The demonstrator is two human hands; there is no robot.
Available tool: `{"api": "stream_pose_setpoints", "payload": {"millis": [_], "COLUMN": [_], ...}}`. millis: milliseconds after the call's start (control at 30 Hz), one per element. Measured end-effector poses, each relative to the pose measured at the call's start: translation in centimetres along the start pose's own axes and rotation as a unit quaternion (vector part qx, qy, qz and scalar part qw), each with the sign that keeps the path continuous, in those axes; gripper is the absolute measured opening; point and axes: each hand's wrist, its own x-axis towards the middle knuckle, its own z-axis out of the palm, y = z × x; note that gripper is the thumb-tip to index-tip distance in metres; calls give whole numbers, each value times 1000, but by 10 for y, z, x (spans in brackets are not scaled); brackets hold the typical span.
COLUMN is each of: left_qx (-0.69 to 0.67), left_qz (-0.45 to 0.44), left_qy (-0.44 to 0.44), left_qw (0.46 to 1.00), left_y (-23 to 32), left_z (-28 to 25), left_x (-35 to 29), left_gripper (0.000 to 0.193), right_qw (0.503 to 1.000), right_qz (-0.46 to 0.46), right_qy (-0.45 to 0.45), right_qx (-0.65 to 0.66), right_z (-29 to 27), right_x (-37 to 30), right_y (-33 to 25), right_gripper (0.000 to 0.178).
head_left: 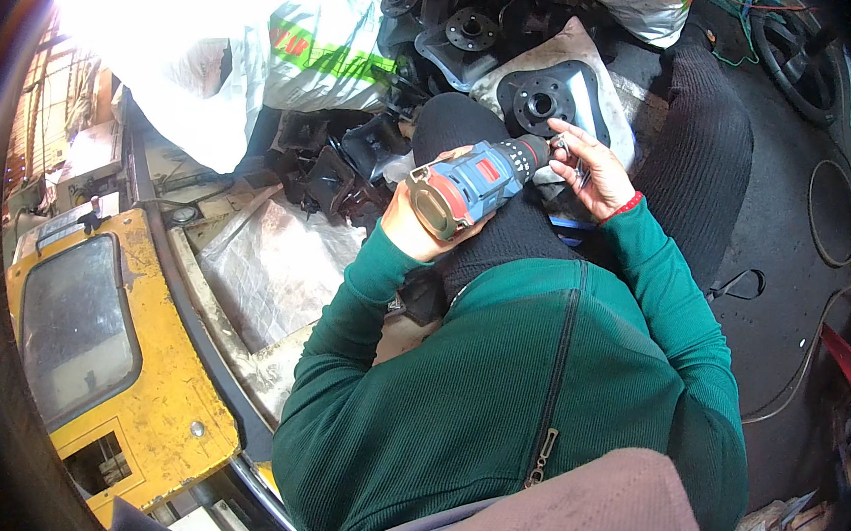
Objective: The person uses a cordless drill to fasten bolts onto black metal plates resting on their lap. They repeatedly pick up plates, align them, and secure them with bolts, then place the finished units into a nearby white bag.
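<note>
A blue cordless drill (473, 182) with red trim lies in my left hand (413, 227), which is wrapped round it from below. Its chuck (524, 156) points to the right and slightly away from me. Beside the chuck's tip, my right hand (600, 174) has its fingers curled in around small shiny metal pieces (572, 167), too small to name. Just beyond the hands, a black metal plate with a round flanged hub (518, 102) rests on a pale sack (571, 47) between my legs.
More black flanged parts (472, 30) are heaped ahead and to the left. A white plastic sack (332, 57) stands at the far left, near a worn yellow machine panel (167, 366). At right are a black wheel (790, 69), loose cables (803, 376) and a red metal piece (847, 374).
</note>
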Motion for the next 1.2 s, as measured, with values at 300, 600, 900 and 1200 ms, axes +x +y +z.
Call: {"api": "stream_pose_setpoints", "payload": {"millis": [300,600,900,1200], "left_qx": [-69,-24,10,13], "left_qz": [-42,-91,-111,-109], "left_qy": [-3,-8,-105,-130], "left_qw": [997,996,988,985], "left_y": [1,-43,-55,-52], "left_z": [-3,-11,-16,-18], "left_x": [2,52,100,113], "left_gripper": [63,55,58,55], "right_qw": [999,816,772,774], "right_qz": [11,-230,-312,-347], "right_qy": [16,362,334,317], "right_qx": [36,-388,-442,-424], "right_z": [-7,-61,-51,-47], "right_x": [2,94,110,110], "right_y": [-5,10,25,25], "right_gripper": [39,45,40,33]}}
